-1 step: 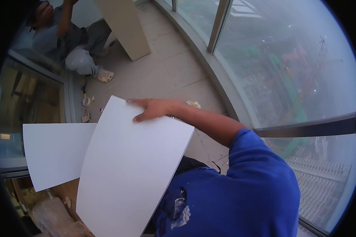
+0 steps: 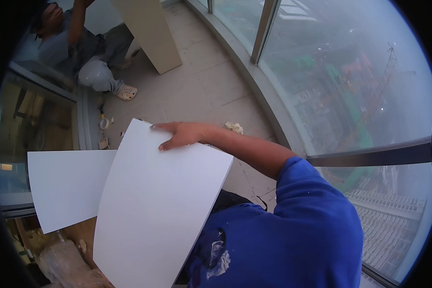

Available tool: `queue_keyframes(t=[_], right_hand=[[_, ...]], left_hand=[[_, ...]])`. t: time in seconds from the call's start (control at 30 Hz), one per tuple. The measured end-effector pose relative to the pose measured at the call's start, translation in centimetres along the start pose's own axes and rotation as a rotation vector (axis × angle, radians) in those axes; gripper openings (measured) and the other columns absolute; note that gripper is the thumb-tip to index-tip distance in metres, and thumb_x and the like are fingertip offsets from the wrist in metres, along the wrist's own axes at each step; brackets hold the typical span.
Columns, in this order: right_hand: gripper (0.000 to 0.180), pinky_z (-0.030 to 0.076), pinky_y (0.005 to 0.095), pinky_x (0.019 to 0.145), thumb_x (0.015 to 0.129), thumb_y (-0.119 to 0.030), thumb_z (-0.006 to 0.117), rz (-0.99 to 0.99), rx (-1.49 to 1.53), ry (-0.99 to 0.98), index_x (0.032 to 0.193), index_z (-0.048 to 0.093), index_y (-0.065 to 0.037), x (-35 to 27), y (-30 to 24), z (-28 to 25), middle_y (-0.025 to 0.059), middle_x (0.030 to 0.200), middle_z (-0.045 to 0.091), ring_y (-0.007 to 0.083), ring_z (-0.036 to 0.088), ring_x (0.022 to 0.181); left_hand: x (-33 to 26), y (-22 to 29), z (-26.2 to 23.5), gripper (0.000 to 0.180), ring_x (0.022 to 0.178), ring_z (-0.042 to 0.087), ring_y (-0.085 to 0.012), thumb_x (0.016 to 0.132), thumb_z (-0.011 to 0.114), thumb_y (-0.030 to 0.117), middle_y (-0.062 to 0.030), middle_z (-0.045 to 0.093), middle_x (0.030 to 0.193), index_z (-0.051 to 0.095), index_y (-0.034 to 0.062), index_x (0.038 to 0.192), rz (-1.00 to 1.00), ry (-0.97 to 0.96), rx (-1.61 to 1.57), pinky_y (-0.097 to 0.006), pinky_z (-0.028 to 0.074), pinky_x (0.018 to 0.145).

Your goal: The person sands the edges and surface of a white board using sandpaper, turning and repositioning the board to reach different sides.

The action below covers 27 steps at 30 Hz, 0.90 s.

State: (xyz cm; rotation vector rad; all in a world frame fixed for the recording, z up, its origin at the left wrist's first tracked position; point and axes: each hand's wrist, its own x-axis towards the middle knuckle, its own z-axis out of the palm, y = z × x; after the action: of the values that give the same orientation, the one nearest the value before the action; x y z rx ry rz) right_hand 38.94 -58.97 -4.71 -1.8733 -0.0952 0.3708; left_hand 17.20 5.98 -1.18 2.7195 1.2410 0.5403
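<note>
A large white board stands tilted in front of my body, its lower end running out of the picture. At its upper edge my right hand grips it, thumb and a finger stretched over the white face. The other fingers are hidden. My left hand does not show. Behind the board, to the left, a second white board lies partly covered by the first. Beneath it are a brown wooden surface and a clear plastic-wrapped bundle.
At the far left a person crouches beside an upright beige panel. A tape roll and small scraps lie on the tiled floor. Crumpled pale scraps lie beyond my forearm. Tall windows line the right, a glazed door the left.
The held board's top and my right hand have shifted very slightly left, the top edge a little lower. The second board and the other person look almost unchanged.
</note>
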Motion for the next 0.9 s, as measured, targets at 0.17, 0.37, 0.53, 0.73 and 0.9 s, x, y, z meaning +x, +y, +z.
queue_keyframes(t=[0.17, 0.37, 0.53, 0.73, 0.9], right_hand=[[0.073, 0.05, 0.0387, 0.109, 0.094, -0.029, 0.074, -0.078, 0.217, -0.064, 0.16, 0.046, -0.018, 1.4, 2.8, 1.1, 0.0194, 0.151, 0.057, 0.03, 0.063, 0.128], [0.068, 0.049, 0.0367, 0.107, 0.096, -0.031, 0.073, -0.144, 0.274, -0.021, 0.158, 0.049, -0.021, 3.4, 5.2, 1.4, 0.0177, 0.146, 0.061, 0.027, 0.065, 0.123], [0.066, 0.05, 0.0339, 0.104, 0.095, -0.037, 0.074, 0.026, 0.327, 0.023, 0.155, 0.054, -0.019, 4.0, 4.7, 0.9, 0.0164, 0.133, 0.069, 0.0222, 0.066, 0.115], [0.072, 0.052, 0.0344, 0.103, 0.092, -0.039, 0.076, 0.057, 0.394, -0.118, 0.15, 0.056, -0.002, 4.5, 3.3, -2.7, 0.018, 0.141, 0.064, 0.0269, 0.066, 0.118], [0.067, 0.051, 0.037, 0.104, 0.093, -0.031, 0.075, -0.007, 0.559, -0.22, 0.152, 0.056, -0.004, 0.7, 3.2, -5.1, 0.0194, 0.143, 0.063, 0.0275, 0.067, 0.12]], left_hand=[[-3.2, -0.6, -3.4, 0.041, 0.116, 0.065, -0.0454, 0.105, 0.054, 0.018, -0.0364, 0.067, 0.121, 0.063, -0.0167, 0.124, -0.024, 0.019, 0.09, -0.048, 0.051, 0.103], [-6.7, -1.3, -8.8, 0.04, 0.112, 0.067, -0.0461, 0.104, 0.057, 0.018, -0.0376, 0.07, 0.114, 0.066, -0.0182, 0.118, -0.04, 0.005, 0.147, -0.048, 0.053, 0.101], [-10.1, 1.1, -13.5, 0.038, 0.112, 0.067, -0.049, 0.103, 0.057, 0.016, -0.0397, 0.067, 0.12, 0.066, -0.0179, 0.117, 0.009, -0.026, 0.182, -0.05, 0.054, 0.1], [-12.2, -9.9, -4.5, 0.041, 0.113, 0.062, -0.0506, 0.11, 0.042, 0.019, -0.0361, 0.063, 0.125, 0.057, -0.0154, 0.127, 0.086, -0.083, 0.112, -0.053, 0.047, 0.102], [-14.7, -7.4, -3.9, 0.043, 0.115, 0.061, -0.0508, 0.11, 0.039, 0.021, -0.0355, 0.062, 0.126, 0.055, -0.0146, 0.127, -0.153, -0.173, 0.049, -0.053, 0.046, 0.101]])
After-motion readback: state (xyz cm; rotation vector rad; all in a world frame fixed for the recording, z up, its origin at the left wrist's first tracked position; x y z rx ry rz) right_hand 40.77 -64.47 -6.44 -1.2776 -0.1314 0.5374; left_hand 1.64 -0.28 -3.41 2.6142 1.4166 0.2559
